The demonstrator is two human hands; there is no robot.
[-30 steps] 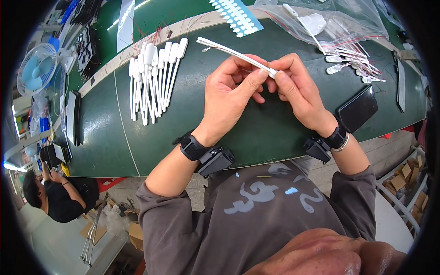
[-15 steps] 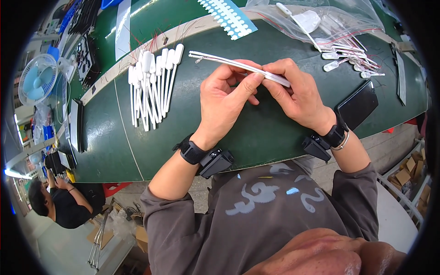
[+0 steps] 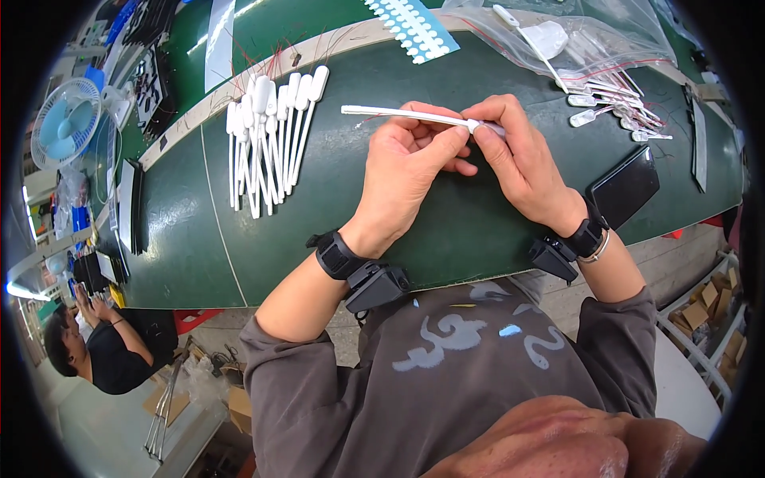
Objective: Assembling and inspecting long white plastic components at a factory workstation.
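A slim white plastic stick [image 3: 378, 111] lies almost level between my two hands above the green table. The fingers of my left hand [image 3: 402, 171] are closed around its middle, thumb on top. My right hand [image 3: 518, 159] pinches its right end, where the wider head is mostly hidden by fingers. Below the stick's left part a thin wire shows faintly. To the left lies a fanned group of white sticks with paddle-shaped heads [image 3: 260, 94], thin red wires trailing from their tops. At the far right lie several more white stick parts [image 3: 586, 117] with red wires.
A clear plastic bag [image 3: 621, 36] with white parts spills at the far right. Beside it is a blue sheet of white stickers [image 3: 437, 48]. A black phone [image 3: 625, 185] rests near the right edge. A fan [image 3: 65, 123] and a seated person [image 3: 119, 346] are at the left.
The stick's left end showed two strips slightly apart; now it looks like a single narrow bar. Both hands sit a little further right in the picture, and the right fingers have shifted over the head.
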